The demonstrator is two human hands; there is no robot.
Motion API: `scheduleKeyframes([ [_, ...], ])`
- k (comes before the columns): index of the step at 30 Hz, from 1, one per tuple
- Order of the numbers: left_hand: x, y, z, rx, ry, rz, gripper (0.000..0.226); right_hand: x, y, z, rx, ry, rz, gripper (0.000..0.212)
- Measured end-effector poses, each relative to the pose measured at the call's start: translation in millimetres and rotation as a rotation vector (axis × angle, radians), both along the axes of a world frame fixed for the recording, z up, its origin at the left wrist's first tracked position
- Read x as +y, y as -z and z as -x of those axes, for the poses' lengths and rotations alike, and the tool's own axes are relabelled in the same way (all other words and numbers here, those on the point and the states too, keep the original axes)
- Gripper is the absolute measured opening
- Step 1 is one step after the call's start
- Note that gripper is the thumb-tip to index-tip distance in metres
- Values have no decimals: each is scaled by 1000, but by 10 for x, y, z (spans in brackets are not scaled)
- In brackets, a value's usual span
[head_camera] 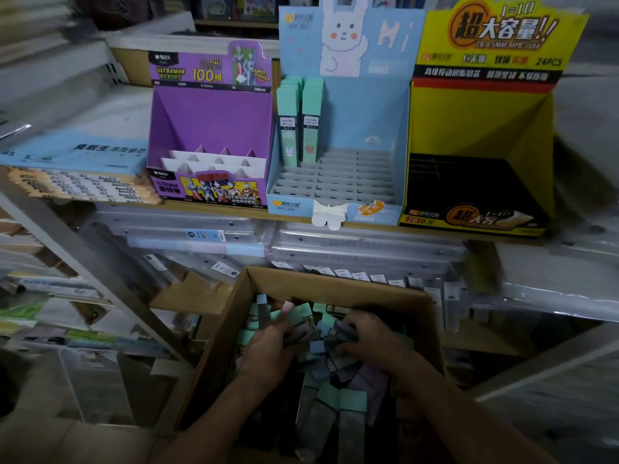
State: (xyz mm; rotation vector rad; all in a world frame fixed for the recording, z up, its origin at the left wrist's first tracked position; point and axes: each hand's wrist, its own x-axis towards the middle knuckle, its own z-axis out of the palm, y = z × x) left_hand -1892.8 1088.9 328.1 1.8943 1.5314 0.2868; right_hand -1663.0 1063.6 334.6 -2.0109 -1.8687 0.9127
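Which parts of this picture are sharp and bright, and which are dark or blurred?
Head view: the purple cardboard display box and the blue rabbit display box are bright and sharp; the frame edges are smeared; the brown cardboard box, the left hand, the right hand and the small mint-green and grey cases lie in dim shadow.

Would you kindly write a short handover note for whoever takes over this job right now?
Left hand: grips a few green-capped cases inside the cardboard box.
Right hand: fingers curled among the loose cases in the same box; unclear whether it holds one.
Done: some green cases stand in the back left corner of the blue display box on the shelf.
Left: nearly all its grey slots are empty; probably keep filling them from the box.
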Motion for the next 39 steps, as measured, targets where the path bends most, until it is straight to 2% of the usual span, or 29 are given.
scheduleKeyframes([
  [3, -27, -8, -27, 16, -11, -20, 87, 4, -35, -10, -8, -42, 19, 32],
  [7, -48, -61, -44, -30, -54, -11, 82, 8, -25, -7, 34, 8, 56, 31],
  [15, -43, -137, -52, -118, -88, 8, 70, -9, 48, -53, 119, 65, 60, 42],
  [19, 23, -158, -41, -134, -76, 58, 50, -14, 25, -57, 153, 89, 27, 19],
  [22, 127, -187, -14, -153, -26, 46, 40, -28, -14, -28, 221, 127, -23, 25],
  [24, 210, -188, 27, -239, -40, 74, 30, -17, -60, 27, 268, 192, -24, 19],
  [27, 325, -214, 77, -410, -50, 224, 5, 3, -183, 178, 331, 302, -33, 21],
  [34, 487, -356, 230, -646, -36, 353, 15, -19, -504, 699, 505, 488, -82, 18],
  [37, 439, -416, 181, -758, -131, 479, 2, -25, -543, 802, 568, 483, -102, 16],
  [39, 394, -452, 94, -898, -231, 545, 14, -22, -577, 805, 630, 422, -101, 14],
])
